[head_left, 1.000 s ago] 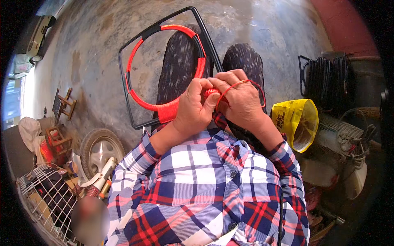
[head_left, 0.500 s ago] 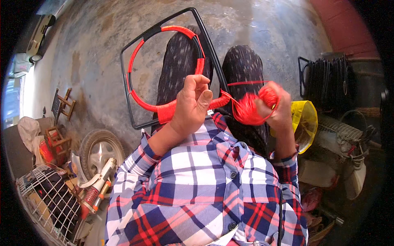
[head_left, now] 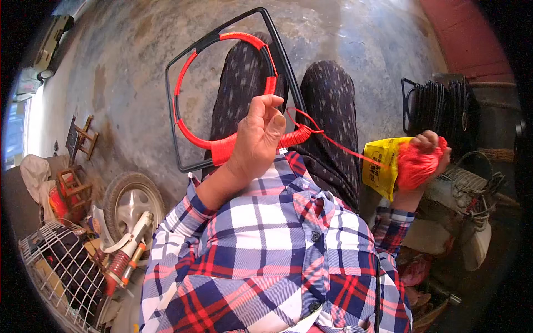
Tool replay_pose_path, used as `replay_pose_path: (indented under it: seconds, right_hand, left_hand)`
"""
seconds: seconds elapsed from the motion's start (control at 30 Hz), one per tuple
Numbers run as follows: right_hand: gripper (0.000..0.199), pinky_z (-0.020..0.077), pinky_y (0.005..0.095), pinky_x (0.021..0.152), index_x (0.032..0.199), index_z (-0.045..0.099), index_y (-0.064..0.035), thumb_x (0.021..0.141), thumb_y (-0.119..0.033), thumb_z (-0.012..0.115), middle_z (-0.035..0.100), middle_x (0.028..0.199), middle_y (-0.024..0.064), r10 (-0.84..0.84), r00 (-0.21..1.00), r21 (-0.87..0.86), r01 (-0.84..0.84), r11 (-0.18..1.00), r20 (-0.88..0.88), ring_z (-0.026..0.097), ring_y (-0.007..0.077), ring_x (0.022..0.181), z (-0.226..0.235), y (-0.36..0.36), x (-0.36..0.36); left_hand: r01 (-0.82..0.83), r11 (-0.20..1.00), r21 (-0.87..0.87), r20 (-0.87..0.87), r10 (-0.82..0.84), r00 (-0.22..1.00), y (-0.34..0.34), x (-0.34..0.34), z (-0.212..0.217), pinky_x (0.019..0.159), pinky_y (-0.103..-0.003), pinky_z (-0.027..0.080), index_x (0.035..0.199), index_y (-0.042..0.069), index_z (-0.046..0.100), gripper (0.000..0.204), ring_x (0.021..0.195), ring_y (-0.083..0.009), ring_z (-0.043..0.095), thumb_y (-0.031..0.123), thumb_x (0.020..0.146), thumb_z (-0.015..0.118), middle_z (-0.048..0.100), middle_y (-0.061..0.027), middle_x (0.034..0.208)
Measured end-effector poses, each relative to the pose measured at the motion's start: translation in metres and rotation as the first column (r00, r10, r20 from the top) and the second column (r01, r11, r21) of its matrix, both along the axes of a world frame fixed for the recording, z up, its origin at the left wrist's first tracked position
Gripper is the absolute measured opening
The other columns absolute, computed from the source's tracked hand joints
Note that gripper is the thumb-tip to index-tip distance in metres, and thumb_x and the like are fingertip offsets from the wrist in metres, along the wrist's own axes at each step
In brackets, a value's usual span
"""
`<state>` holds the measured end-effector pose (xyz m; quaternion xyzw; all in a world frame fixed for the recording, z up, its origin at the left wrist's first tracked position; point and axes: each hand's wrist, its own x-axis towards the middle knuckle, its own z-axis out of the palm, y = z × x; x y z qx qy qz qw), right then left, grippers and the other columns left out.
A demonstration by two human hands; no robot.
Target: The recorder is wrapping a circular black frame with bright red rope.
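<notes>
On my lap lies a black wire frame of angular outline with a round hoop inside it. Red cord wraps stretches of the hoop, thickest along its near side. My left hand is closed over that near side, its thumb raised and fingers curled; the part under the palm is hidden. Out to the right, my right hand grips a bundle of red cord in front of a yellow bag. From the bundle a strand runs back to the wrapped hoop, with a loose loop beside it.
Black wire frames are stacked at the right, with a wire cage nearer me. To the left are a wheel, a white wire crate, a shock absorber and small wooden stools.
My right hand has swung out to the right with the cord bundle, drawing the strand longer from the hoop. My left hand has stayed nearly still.
</notes>
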<state>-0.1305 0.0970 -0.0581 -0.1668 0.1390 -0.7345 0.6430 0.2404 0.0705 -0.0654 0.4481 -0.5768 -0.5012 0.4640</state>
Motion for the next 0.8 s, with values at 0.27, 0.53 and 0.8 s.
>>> replay_pose_path:
  seconds: [0.27, 0.53, 0.8]
  right_hand:
    - [0.019, 0.0391, 0.0211, 0.057, 0.103, 0.057, -0.0041, 0.093, -0.02, 0.056, 0.048, 0.07, -0.0035, 0.03, 0.946, 0.26, 0.058, 0.964, -0.324, 0.043, 0.0063, 0.057, -0.025, 0.009, 0.0]
    - [0.023, 0.0445, 0.0253, 0.059, 0.101, 0.064, -0.0042, 0.079, -0.008, 0.069, 0.056, 0.074, -0.0044, 0.429, 0.064, 0.395, -0.289, 0.872, -0.901, 0.052, 0.0072, 0.063, -0.013, -0.015, 0.126]
    - [0.013, 0.0409, 0.0246, 0.052, 0.079, 0.056, -0.0073, 0.084, -0.014, 0.067, 0.055, 0.064, 0.0006, 0.38, 0.571, 0.481, 0.031, 0.876, -0.728, 0.052, 0.0101, 0.055, -0.021, -0.015, 0.081]
  left_hand:
    - [0.054, 0.993, 0.109, -0.002, -0.054, 0.999, -0.001, -0.005, 0.005, 0.064, -0.023, 0.044, 0.117, -0.003, 0.047, 0.035, 0.071, -0.006, 0.051, 0.017, 0.093, 0.061, 0.054, -0.0018, 0.078]
    - [0.1, 0.967, 0.233, 0.051, -0.114, 0.992, -0.003, -0.009, 0.007, 0.061, -0.023, 0.047, 0.12, -0.002, 0.048, 0.045, 0.066, -0.007, 0.056, 0.007, 0.083, 0.071, 0.059, -0.0028, 0.074]
    - [0.093, 0.989, 0.117, 0.308, -0.125, 0.943, 0.003, -0.008, 0.016, 0.061, -0.024, 0.046, 0.124, -0.006, 0.045, 0.066, 0.064, -0.0099, 0.056, 0.014, 0.072, 0.082, 0.059, -0.0051, 0.068]
